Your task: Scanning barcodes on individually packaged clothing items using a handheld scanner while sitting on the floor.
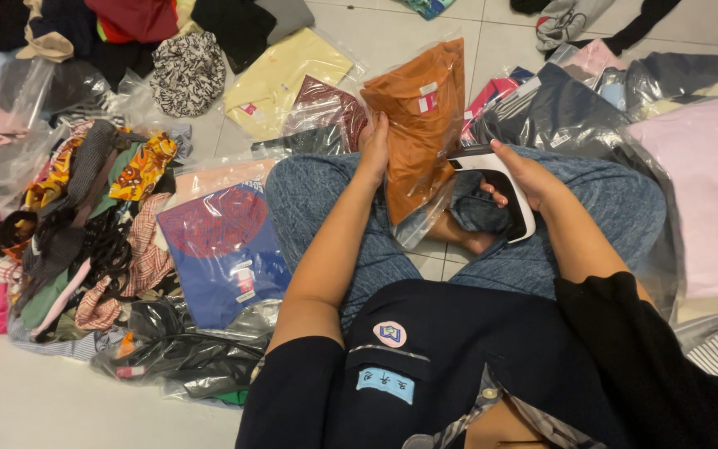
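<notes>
Dark sleeves and a navy jacket front fill the bottom of the head view, above crossed legs in blue-grey trousers on the tiled floor (10, 399). Left hand (374, 145) is closed around the edge of an orange garment in a clear bag (419, 125), holding it upright over the lap. Right hand (525, 176) grips a white-and-black handheld scanner (502, 187), its nose almost touching the bag's right side. Small white-and-red labels sit near the bag's top. To scan well, I judge the plastic should be kept flat and taut over the label, with the scanner squarely facing it. Beside the left knee lies a bagged blue shirt (226, 249), then a heap of patterned clothes (85, 224); bagged pink garments (708, 191) lie at right.
</notes>
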